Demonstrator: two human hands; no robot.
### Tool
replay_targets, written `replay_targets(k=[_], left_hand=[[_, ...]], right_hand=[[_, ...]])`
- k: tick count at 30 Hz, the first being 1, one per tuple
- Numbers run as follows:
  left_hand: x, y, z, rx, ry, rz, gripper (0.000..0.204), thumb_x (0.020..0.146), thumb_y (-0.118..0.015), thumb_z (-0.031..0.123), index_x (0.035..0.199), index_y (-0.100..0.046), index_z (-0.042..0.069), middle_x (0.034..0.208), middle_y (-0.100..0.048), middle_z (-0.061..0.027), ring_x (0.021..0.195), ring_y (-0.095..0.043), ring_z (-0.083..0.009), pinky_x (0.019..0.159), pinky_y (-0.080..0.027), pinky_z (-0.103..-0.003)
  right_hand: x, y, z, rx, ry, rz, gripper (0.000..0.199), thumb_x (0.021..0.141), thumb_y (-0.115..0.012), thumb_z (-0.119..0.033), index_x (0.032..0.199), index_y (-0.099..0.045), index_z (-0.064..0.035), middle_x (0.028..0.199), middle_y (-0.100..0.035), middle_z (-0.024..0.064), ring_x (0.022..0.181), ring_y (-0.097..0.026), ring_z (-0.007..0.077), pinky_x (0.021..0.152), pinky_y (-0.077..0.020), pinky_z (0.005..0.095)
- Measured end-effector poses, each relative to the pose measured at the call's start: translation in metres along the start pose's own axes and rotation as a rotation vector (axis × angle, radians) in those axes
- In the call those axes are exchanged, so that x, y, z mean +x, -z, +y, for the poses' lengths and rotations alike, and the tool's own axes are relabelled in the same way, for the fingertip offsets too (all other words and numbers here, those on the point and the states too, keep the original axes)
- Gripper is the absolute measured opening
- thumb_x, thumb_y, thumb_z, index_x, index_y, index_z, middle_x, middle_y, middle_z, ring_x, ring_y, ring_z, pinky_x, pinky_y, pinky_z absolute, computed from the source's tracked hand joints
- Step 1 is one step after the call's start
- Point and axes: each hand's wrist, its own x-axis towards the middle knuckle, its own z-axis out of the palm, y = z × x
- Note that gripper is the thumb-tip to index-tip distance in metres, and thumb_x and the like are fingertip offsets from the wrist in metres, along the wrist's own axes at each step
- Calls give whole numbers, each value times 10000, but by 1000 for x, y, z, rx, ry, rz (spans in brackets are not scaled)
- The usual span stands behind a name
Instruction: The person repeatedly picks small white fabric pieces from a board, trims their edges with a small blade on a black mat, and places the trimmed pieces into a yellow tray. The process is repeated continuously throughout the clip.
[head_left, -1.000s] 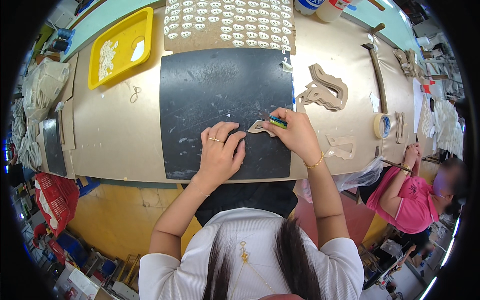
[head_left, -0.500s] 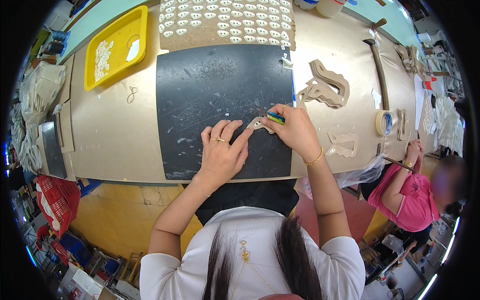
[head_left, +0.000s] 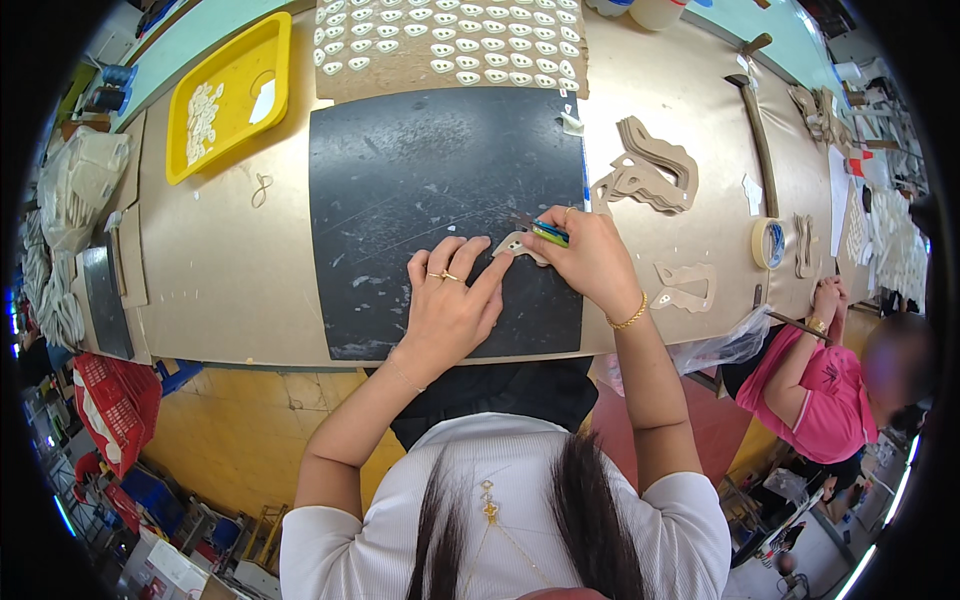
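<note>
Pressing a small beige cutout (head_left: 520, 247) flat on the black cutting mat (head_left: 440, 190), left hand (head_left: 450, 310) lies spread, fingertips pinning it. Right hand (head_left: 590, 262) grips a green-handled knife (head_left: 545, 233) at the cutout's edge. Stacked cardboard shapes (head_left: 650, 175) lie right on the table (head_left: 220, 270); yellow tray (head_left: 230, 95) far left.

Left hand (head_left: 448, 305) lies flat on the black mat (head_left: 440, 200), fingers (head_left: 490, 280) pinning a small tan cutout (head_left: 520, 247). Right hand (head_left: 590, 258) grips a green knife (head_left: 545, 233), its tip at the cutout. Beside the mat on the bench (head_left: 220, 270) sits a stack of tan shapes (head_left: 650, 175); a yellow tray (head_left: 228, 95) sits at the far left.
</note>
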Motion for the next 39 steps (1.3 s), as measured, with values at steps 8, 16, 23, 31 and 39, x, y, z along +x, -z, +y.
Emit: replay_targets(k=[8, 16, 23, 31, 39], left_hand=[[3, 0, 3, 64, -24, -15, 455, 789, -750, 121, 1239, -693, 150, 1290, -560, -90, 1213, -478, -308, 995, -338, -486], [3, -3, 0, 76, -50, -3, 516, 716, -780, 141, 1223, -687, 156, 1280, -560, -86, 1199, -480, -309, 972, -343, -488], [2, -5, -2, 85, -54, 17, 525, 715, -772, 140, 1232, -681, 167, 1266, -567, -74, 1195, -484, -304, 966, -342, -481], [4, -6, -3, 101, -73, 27, 513, 707, -815, 193, 1202, -683, 161, 1259, -562, -67, 1192, -477, -282, 936, -353, -494], [1, -5, -2, 74, -43, 5, 519, 736, -754, 125, 1248, -683, 165, 1272, -568, -72, 1195, -489, -298, 975, -334, -488]], right_hand=[[2, 8, -1, -7, 2, -59, 293, 840, -802, -282, 898, -727, -4, 771, -706, 182, 734, -696, 358, 671, -529, 410], [2, 8, 5, 2, 15, -63, 257, 816, -803, -227, 898, -724, 2, 770, -703, 194, 713, -700, 346, 667, -534, 393], [4, 7, 4, 23, -39, -66, 252, 809, -804, -219, 901, -732, 5, 771, -708, 194, 712, -707, 339, 660, -536, 390], [6, 9, -1, -71, -19, -74, 264, 816, -804, -241, 890, -733, 2, 783, -712, 182, 723, -702, 350, 676, -536, 407], [9, 8, -4, -219, 14, -71, 316, 804, -828, -321, 895, -732, -34, 776, -719, 154, 746, -705, 343, 695, -547, 420]])
